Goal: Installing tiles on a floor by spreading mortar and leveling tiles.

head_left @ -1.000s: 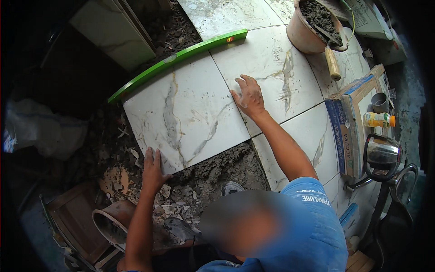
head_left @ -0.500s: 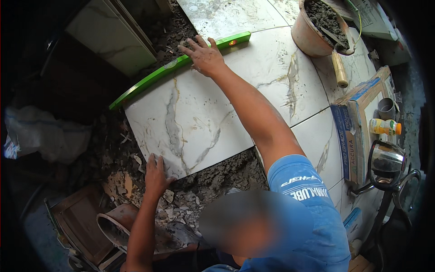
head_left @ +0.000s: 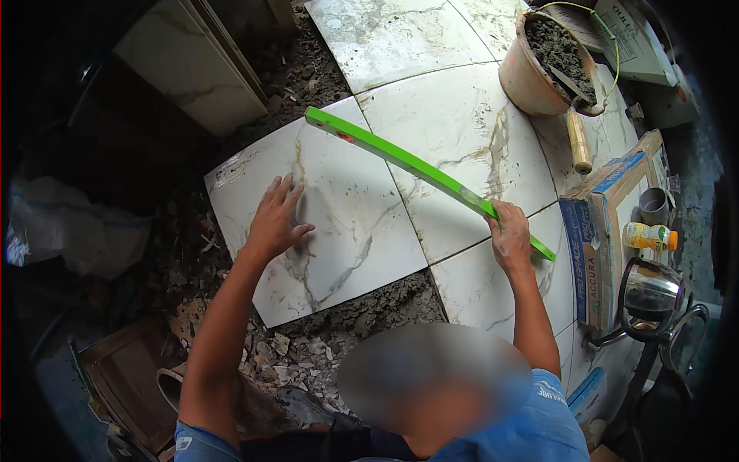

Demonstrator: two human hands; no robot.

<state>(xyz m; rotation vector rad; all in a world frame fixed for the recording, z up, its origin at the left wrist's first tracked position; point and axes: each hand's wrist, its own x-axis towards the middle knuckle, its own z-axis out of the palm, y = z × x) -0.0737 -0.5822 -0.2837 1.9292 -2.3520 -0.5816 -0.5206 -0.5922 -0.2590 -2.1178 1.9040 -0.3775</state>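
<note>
A long green spirit level (head_left: 419, 168) slants across the white marbled floor tiles, its far left end over the nearest tile (head_left: 350, 223). My right hand (head_left: 511, 235) is closed around the level close to its near right end. Over the left part of that same tile is my left hand (head_left: 279, 218), fingers spread and holding nothing; whether its palm presses on the tile, I cannot tell. Dark wet mortar (head_left: 385, 308) shows along the tile's near edge.
A bucket of mortar (head_left: 550, 65) with a wooden-handled trowel (head_left: 579, 142) stands at the far right. Flat tile boxes (head_left: 604, 231), a small bottle (head_left: 649, 236) and a grey cup (head_left: 653, 203) are at the right. Rubble (head_left: 289, 358) lies at the near left, by a brown panel (head_left: 131, 377).
The spirit level has swung from the tile's far left edge to a slant toward the right. My right hand moved nearer and right with it; my left hand slid farther over the tile.
</note>
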